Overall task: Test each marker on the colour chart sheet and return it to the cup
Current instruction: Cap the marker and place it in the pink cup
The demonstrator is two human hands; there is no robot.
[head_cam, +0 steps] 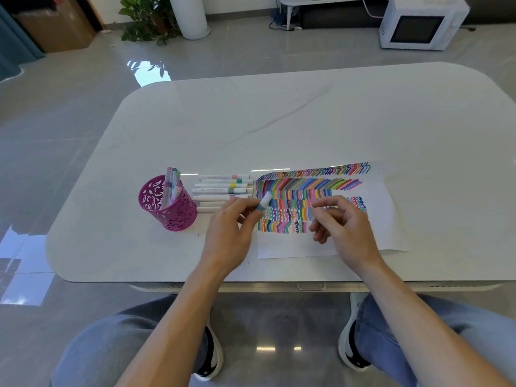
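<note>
**Marker held in left hand beside the chart sheet**

Marker (pixel 264 201), white with a teal band, sits in my left hand (pixel 231 230). The fingers (pixel 252 216) are curled round its lower end, pinching it between thumb and forefinger. It is tilted, with its upper end over the left edge of the colour chart sheet (pixel 293 247). Cap on or off: can't tell, too blurred.

My right hand (pixel 346 222) is over the middle of the sheet, with the fingers curled in and the thumb meeting the forefinger. I see a small pinkish blur at the tips and cannot tell whether anything is pinched there.

The sheet lies flat on the white counter (pixel 279 121), to the right of centre. Rows of coloured strokes and zigzags cover most of it, and its near strip is blank.

A pink cut-out cup (pixel 173 210) stands upright on the counter, left of the sheet and well apart from it. A few markers (pixel 172 182) stand in the cup.

Between cup and sheet, a row of white markers (pixel 223 191) lies flat, side by side. The nearest ones are partly hidden by my left hand.

Behind the counter, a white microwave (pixel 418 23) and a potted plant (pixel 148 18) are on the floor.
</note>
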